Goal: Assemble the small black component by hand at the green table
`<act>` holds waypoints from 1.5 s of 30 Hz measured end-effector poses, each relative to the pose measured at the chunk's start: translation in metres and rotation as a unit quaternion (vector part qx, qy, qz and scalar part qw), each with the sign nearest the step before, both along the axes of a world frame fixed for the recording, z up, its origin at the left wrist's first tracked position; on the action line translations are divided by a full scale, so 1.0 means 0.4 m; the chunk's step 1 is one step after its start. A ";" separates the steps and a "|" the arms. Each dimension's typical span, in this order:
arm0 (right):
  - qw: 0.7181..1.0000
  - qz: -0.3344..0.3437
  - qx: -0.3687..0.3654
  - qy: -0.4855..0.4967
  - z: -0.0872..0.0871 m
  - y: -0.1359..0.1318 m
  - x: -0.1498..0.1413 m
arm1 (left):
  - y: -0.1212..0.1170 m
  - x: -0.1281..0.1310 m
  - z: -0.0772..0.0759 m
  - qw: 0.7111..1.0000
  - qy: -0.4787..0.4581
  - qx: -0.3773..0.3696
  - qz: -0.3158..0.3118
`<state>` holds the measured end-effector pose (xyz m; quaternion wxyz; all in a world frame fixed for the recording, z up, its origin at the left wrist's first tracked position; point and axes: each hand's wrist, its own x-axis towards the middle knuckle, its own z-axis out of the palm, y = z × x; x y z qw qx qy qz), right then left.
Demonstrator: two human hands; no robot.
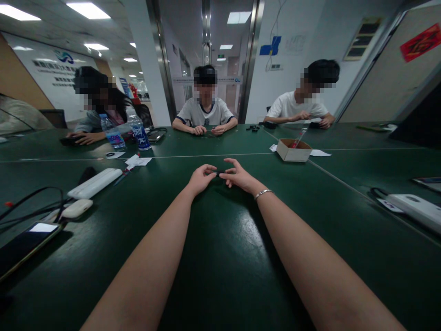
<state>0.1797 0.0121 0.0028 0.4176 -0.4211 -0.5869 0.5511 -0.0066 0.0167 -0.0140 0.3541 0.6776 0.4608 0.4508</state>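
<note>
Both my arms reach forward over the dark green table (220, 257). Between my fingertips is a small black object (219, 173), too small and dark to name. My left hand (201, 178) pinches its left end with thumb and fingers. From the other side, my right hand (241, 177) has its thumb against the object, with the index finger lifted and the lower fingers curled under. Part of the object is hidden by my fingers. A silver bracelet (263, 193) circles my right wrist.
A small cardboard box (292, 151) stands ahead to the right. Two bottles, one clear (112, 133) and one blue-labelled (140, 133), stand ahead left. A phone (27, 248), cables and a white power strip (94, 183) lie left. Three people sit opposite.
</note>
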 end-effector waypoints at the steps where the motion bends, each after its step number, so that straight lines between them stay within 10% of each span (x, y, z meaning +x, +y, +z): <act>1: 1.000 -0.005 -0.011 -0.008 0.001 0.000 -0.002 | 0.000 0.000 0.000 1.000 -0.003 0.000 -0.003; 45: 0.999 0.027 0.014 0.016 -0.013 0.005 0.006 | -0.008 0.007 -0.004 0.999 0.027 -0.023 0.001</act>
